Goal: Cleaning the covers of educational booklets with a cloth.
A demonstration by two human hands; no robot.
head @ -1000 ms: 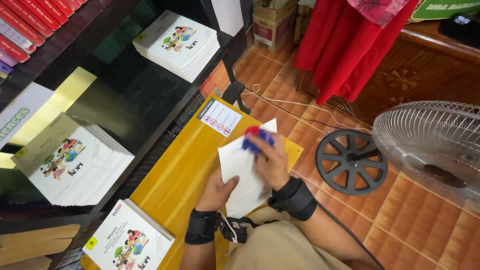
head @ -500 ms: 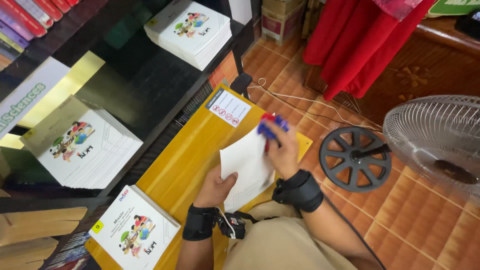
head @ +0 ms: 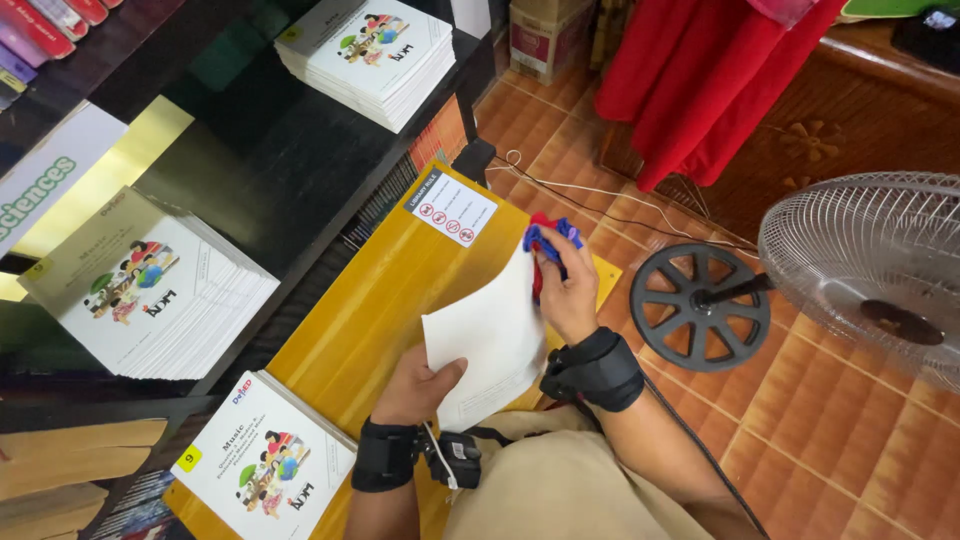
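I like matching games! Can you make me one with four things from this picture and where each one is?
Things:
1. white sheet of paper
2. blue and red tool
3. electric fan
4. red cloth

Places:
A. stands on the tiled floor, on a round black base
B. held at its lower corner by the left hand
C. hangs near the top of the picture
D. gripped in the right hand

Pairs: 1-B, 2-D, 3-A, 4-C
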